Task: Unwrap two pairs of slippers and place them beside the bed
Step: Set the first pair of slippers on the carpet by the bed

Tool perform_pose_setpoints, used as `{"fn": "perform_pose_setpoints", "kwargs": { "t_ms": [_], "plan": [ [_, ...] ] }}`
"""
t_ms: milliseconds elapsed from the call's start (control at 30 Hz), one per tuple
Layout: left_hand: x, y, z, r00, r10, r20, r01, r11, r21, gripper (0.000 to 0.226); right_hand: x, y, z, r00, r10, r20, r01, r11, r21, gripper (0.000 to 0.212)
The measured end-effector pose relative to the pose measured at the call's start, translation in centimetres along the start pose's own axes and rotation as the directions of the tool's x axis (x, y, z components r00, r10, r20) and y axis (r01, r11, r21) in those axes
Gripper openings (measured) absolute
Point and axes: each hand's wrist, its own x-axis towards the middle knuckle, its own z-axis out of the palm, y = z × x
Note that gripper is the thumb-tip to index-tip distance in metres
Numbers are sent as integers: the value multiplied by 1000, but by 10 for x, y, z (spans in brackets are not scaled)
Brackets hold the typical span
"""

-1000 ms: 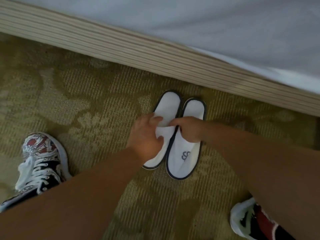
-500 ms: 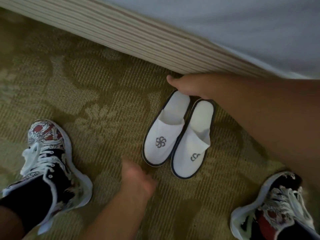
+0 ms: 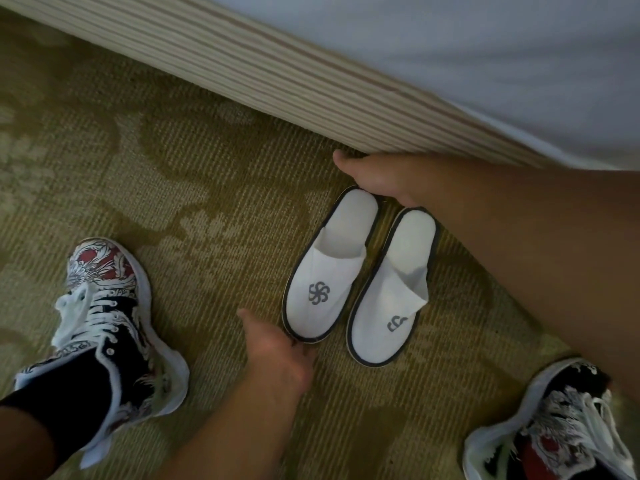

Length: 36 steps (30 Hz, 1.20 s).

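Two sneakers, the left sneaker and the right sneaker, are standing nearest. The left hand, fingers loosely bent, is touching the left slipper at its toe. The right slipper is lying alongside. The right hand is resting at their heels by the bed skirt, its finger spread hidden.

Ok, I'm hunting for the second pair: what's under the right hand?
Only the heel rims of the two white slippers show at the lower edge of the right hand. Whatever lies directly beneath the palm is covered; no second pair is visible.
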Motion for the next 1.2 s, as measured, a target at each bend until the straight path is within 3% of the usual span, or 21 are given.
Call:
{"fn": "perform_pose_setpoints", "kwargs": {
  "t_ms": [167,467,667,1200],
  "plan": [
    [-4,-9,-5,999,-23,-29,24,1000,20,91,6,3,2,998,57,-17,-58,994,-87,96],
    [1,0,-6,1000,17,13,-17,999,35,93,9,-12,6,999,-18,30,20,998,-55,93],
    [0,7,-2,999,5,-32,-3,998,70,92,12,-14,6,997,57,42,-49,987,-153,96],
    [-1,12,0,999,32,11,-33,996,82,88,17,-19,10,1000,14,22,-12,995,-99,95]
  ]
}}
